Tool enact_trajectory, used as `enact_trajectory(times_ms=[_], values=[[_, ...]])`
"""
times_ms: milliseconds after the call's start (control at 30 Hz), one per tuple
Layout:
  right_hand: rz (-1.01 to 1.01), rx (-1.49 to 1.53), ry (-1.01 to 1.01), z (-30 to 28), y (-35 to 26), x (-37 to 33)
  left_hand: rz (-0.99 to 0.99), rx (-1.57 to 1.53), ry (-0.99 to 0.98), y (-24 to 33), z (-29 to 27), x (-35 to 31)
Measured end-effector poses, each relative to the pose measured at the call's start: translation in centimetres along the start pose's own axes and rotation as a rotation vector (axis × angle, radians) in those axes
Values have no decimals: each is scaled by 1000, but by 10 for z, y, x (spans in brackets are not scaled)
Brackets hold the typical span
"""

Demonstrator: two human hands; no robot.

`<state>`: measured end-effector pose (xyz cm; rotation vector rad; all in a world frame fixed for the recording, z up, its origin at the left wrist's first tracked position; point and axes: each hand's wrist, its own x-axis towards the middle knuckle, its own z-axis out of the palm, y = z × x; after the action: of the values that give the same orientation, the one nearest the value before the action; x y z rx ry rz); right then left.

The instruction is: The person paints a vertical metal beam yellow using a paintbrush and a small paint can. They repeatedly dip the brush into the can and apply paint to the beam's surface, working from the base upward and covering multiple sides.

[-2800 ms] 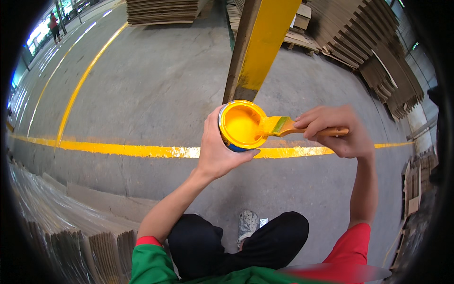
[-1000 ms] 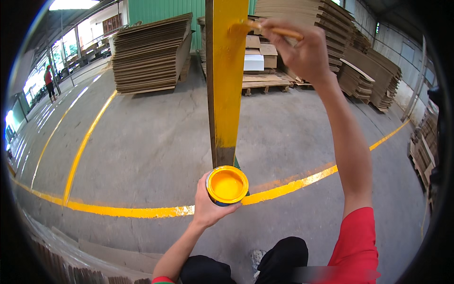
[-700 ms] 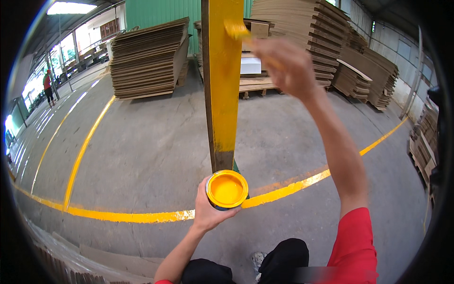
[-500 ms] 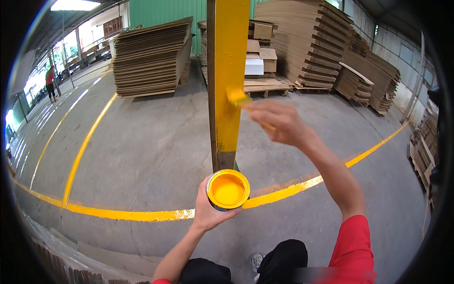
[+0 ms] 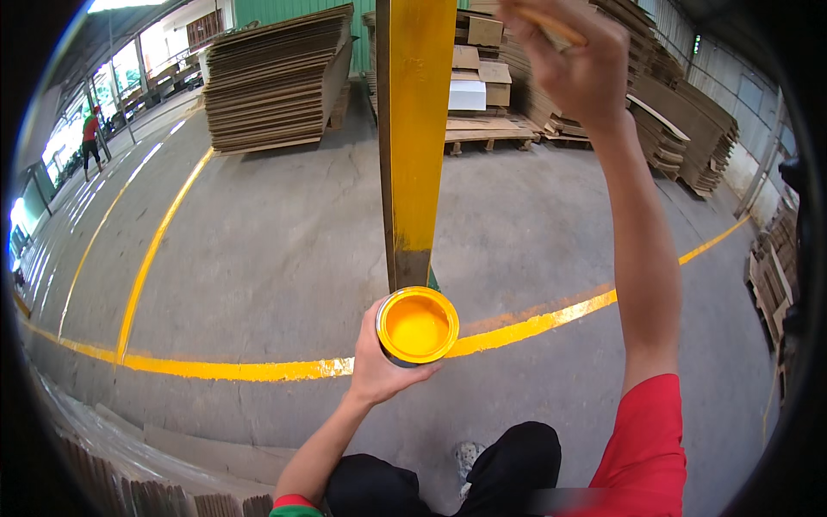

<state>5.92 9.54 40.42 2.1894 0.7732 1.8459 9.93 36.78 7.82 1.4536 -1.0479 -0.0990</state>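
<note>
My left hand (image 5: 372,366) grips a small round can of yellow paint (image 5: 417,327), held low in front of me with its open top facing up. An upright post (image 5: 415,129) rises just behind the can; it is painted yellow except for a bare dark stretch at its foot. My right hand (image 5: 573,65) is raised high to the right of the post, closed on a wooden paintbrush handle (image 5: 551,26). The bristle end of the brush is out of sight at the top of the picture.
A yellow line (image 5: 258,369) runs across the concrete floor in front of me. Stacks of flat cardboard (image 5: 276,77) stand on pallets behind the post, at the right (image 5: 680,121) and at my lower left. A person in red (image 5: 90,138) stands far off left.
My right hand brushed down the post to about mid height, then rose again to the top right. The can in my left hand stayed in place.
</note>
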Motion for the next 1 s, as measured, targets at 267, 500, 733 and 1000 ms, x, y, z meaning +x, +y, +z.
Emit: enact_trajectory(times_ms=[267,500,733,1000], values=[[-19,32,-148,50,-49,-91,-2,-27,-9,-5,-4,2],[214,262,-418,64,-137,-239,12,78,45,-20,-29,-18],[423,556,-707,79,-157,-282,-76,3,80,-47,-31,-51],[65,196,-201,74,-85,-160,-150,21,123,-69,-19,-69]])
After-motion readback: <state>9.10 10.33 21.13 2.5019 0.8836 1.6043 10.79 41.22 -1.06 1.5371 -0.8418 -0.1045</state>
